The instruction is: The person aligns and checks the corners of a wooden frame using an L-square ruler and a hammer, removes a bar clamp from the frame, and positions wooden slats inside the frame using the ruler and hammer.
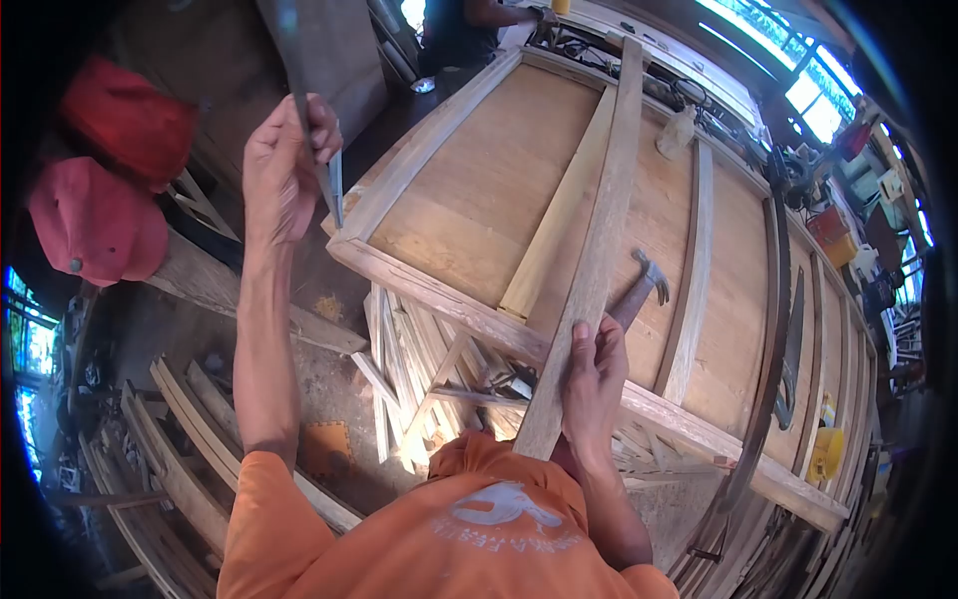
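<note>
My left hand is raised at the upper left, its fingers closed round a long thin metal strip, whose lower end is near the corner of a wooden frame. My right hand grips a long wooden strip near its lower end. The strip runs over the plywood panel to the frame's far side. Left of it lies a paler wooden slat. A claw hammer rests on the panel just right of the held strip.
A co-worker's arm shows behind the frame. Two red caps hang at the left. Wood offcuts lie below the frame. A handsaw, yellow tape measure and plastic bottle are on the right half.
</note>
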Demonstrator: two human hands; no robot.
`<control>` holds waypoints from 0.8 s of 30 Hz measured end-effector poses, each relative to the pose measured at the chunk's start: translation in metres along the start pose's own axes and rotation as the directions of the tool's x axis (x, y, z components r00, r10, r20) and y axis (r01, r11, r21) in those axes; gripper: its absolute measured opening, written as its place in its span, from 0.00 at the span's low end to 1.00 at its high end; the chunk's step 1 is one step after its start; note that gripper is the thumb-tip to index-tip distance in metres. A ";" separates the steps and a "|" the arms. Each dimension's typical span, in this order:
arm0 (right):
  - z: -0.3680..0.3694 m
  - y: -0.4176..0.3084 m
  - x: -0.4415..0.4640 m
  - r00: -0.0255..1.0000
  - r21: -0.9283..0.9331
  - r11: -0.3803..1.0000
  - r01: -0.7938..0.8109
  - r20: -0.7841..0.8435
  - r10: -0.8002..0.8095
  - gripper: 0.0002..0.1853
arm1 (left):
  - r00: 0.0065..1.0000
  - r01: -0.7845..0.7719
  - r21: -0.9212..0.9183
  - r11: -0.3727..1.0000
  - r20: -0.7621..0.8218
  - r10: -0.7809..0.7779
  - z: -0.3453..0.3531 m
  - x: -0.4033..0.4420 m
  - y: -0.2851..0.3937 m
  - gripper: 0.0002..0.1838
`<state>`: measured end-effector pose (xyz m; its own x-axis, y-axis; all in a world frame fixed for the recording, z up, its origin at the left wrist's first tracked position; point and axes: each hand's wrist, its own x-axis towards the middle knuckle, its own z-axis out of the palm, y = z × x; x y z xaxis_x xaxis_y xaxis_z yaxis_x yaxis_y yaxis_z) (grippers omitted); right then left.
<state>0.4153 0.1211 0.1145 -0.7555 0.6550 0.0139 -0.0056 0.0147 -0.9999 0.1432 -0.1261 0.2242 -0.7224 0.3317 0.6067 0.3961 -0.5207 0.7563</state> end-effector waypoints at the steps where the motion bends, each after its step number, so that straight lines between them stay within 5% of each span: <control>1: 0.007 -0.001 -0.003 0.999 0.012 0.999 -0.037 0.012 0.037 0.13 | 1.000 -0.028 -0.022 0.999 0.001 0.028 0.000 -0.001 0.017 0.17; 6: 0.024 0.015 -0.011 0.999 0.024 1.000 -0.018 0.034 0.017 0.13 | 0.999 -0.028 0.075 0.997 -0.044 0.032 0.005 -0.033 0.069 0.20; 9: 0.036 0.022 -0.009 0.998 0.032 0.999 0.011 0.069 -0.013 0.13 | 0.969 0.230 0.225 0.947 -0.146 -0.201 0.015 -0.049 0.084 0.16; 14: 0.057 0.018 -0.007 0.994 0.083 0.996 -0.035 0.106 0.026 0.14 | 0.907 0.384 0.469 0.795 -0.351 -0.232 0.032 -0.062 0.079 0.16; 20: 0.100 0.052 -0.031 0.990 0.169 0.980 -0.100 0.116 0.081 0.14 | 0.899 0.344 0.206 0.916 -0.355 -0.258 0.035 -0.099 0.097 0.14; 24: 0.122 0.074 -0.031 0.994 0.180 0.981 -0.077 0.085 0.063 0.16 | 0.891 0.409 0.199 0.891 -0.298 -0.342 0.036 -0.114 0.096 0.17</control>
<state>0.3585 0.0091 0.0387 -0.8071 0.5884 -0.0496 -0.0654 -0.1725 -0.9828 0.2844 -0.1854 0.2368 -0.9482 0.2395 0.2088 0.1704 -0.1715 0.9703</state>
